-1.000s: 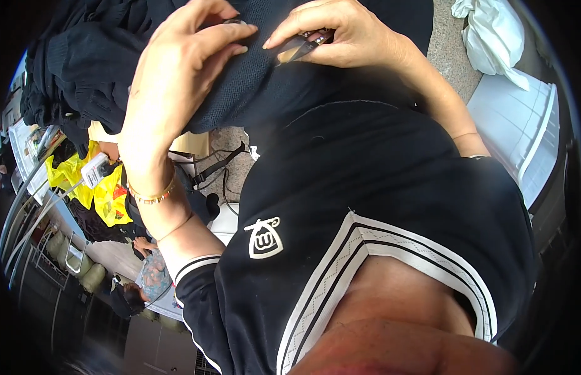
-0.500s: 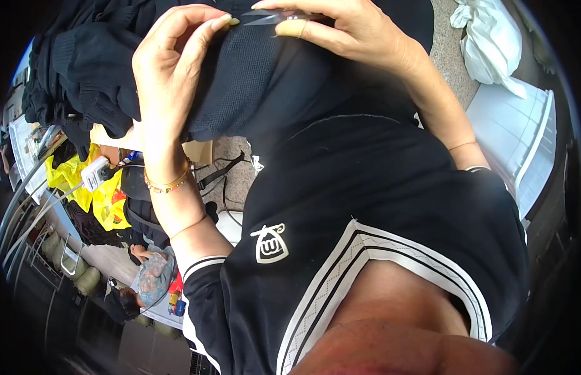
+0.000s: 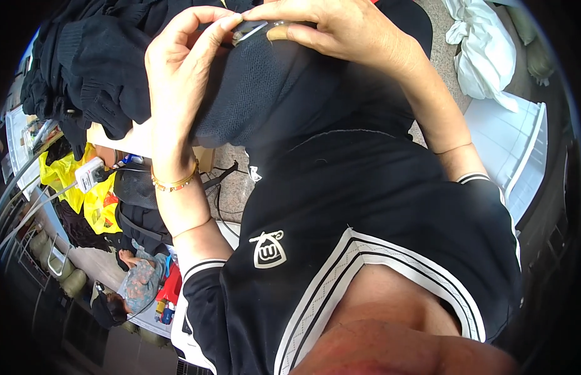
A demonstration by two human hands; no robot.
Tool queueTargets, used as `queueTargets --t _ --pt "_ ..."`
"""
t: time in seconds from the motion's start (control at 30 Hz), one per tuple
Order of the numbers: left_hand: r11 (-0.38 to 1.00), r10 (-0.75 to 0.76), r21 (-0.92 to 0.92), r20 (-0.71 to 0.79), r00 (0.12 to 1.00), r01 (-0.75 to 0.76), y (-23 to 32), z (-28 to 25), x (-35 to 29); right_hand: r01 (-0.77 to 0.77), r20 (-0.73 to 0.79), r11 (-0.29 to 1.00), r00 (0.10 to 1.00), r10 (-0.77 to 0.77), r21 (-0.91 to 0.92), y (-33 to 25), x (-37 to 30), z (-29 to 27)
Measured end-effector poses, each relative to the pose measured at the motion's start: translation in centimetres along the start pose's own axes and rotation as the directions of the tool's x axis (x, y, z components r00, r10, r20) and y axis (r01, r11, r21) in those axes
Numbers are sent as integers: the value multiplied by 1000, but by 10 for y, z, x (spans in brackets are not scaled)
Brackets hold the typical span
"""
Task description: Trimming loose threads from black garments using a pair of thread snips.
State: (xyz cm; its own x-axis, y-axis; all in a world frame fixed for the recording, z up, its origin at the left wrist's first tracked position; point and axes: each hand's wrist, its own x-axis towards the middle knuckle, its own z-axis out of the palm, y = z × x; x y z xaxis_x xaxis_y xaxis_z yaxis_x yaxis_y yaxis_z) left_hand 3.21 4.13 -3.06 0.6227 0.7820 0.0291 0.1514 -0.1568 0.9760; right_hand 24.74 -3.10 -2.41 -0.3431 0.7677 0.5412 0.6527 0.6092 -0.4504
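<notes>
A dark navy knit garment [image 3: 243, 87] lies across my lap at the top. My right hand [image 3: 359, 37] is closed on small thread snips [image 3: 250, 32], whose metal blades point left. Yellowish tape wraps the right thumb. My left hand [image 3: 184, 69] is closed in a pinch right beside the blade tips; what lies between its finger and thumb is too small to make out. The fingertips of the two hands nearly meet above the knit.
More dark knitwear [image 3: 103, 62] is heaped at the left. Below it are yellow plastic bags [image 3: 103, 203] and a white power strip [image 3: 90, 174] with cords. A white bag [image 3: 484, 53] and a pale plastic bin [image 3: 506, 150] stand at the right. Another person [image 3: 140, 284] sits at the lower left.
The blades have moved left and slightly down, to the left fingertips. My left hand has shifted slightly right, so the hands are closer together.
</notes>
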Motion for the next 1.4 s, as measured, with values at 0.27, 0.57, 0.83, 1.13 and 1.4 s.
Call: queueTargets --t 0.27,0.57,0.83,1.13,1.4 --pt "999 -15 -38 8 1000 16 -8 -4 1 151 118 973 984 -132 -175 6 7 -5" --pt "998 -11 -56 47 999 14 -11 -1 3 271 95 918 963 -254 -291 10 4 2" --pt "994 -88 -98 -375 923 55 36 8 -6 145 -178 984 976 -126 98 26 -13 16" --pt "956 -268 59 -222 937 287 8 -58 -92 -195 175 869 976 128 455 -29 2 -1" --pt "951 -9 298 -235 972 81 20 -36 -97 -135 99 845 990 97 517 -37 13 14"
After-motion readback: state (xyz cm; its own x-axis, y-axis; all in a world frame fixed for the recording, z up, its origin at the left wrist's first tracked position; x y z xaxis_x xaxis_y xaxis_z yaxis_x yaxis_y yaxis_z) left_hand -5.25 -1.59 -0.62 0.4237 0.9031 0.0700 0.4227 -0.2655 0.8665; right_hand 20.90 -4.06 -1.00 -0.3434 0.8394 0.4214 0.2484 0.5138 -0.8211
